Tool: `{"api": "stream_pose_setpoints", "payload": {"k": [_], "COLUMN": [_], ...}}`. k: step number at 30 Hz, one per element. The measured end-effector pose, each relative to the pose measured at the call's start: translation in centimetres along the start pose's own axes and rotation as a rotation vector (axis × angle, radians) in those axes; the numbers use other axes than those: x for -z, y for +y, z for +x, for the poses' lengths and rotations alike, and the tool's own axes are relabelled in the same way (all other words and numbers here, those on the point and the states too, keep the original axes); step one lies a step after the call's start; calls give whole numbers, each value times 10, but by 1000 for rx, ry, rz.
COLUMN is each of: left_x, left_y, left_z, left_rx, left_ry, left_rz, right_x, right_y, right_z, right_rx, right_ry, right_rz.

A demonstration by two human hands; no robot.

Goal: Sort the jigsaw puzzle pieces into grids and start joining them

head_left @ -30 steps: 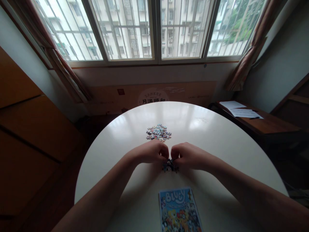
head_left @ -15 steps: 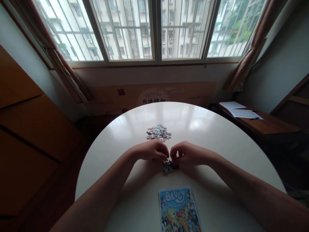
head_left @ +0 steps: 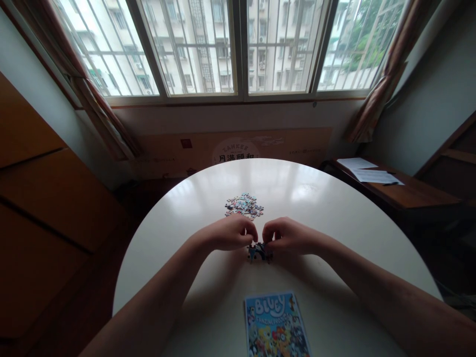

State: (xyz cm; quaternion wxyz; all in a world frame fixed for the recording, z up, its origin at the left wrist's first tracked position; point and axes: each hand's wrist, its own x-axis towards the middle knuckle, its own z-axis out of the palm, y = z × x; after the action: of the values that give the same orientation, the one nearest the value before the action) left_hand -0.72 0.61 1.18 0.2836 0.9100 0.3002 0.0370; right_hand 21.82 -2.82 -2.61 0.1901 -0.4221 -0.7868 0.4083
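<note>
Several joined jigsaw puzzle pieces form a small dark and light-blue patch on the white table. My left hand is closed at the patch's upper left edge, thumb and fingers pinched on the jigsaw pieces. On the other side, my right hand curls with its fingertips pinched on the patch's upper right part. The fingers partly cover the pieces. Just beyond my left hand lies a heap of loose puzzle pieces.
A colourful card titled "Bluey" lies near me on the round white table. Papers and a pen rest on a wooden side table at the right. A barred window is ahead, with an orange cabinet at the left.
Both hands stay at the patch with small finger movements. The joined pieces have shifted slightly left and up. The view has tilted a little.
</note>
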Motion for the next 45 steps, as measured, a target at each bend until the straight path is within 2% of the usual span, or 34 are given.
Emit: {"api": "stream_pose_setpoints", "payload": {"k": [4,8,19,31,38,41,45], "left_x": [-4,-11,-17,-16,-18,-16,-9], "left_y": [3,2,-2,-4,-8,-6,-2], "left_z": [1,4,7,8,9,7,4], "left_rx": [-81,-103,-69,-42,-51,-89,-136], "left_ry": [24,47,-10,-39,-40,-5,114], "left_rz": [47,93,45,7,-2,-4,-61], "right_x": [-1,-1,5,6,8,8,7], "right_y": [3,7,17,20,19,20,22], "right_z": [0,0,1,2,2,3,5], "right_rx": [3,45,132,187,159,138,154], "right_ry": [15,-1,-129,-136,-143,-110,-36], "right_rz": [3,-22,84,123,188,236,314]}}
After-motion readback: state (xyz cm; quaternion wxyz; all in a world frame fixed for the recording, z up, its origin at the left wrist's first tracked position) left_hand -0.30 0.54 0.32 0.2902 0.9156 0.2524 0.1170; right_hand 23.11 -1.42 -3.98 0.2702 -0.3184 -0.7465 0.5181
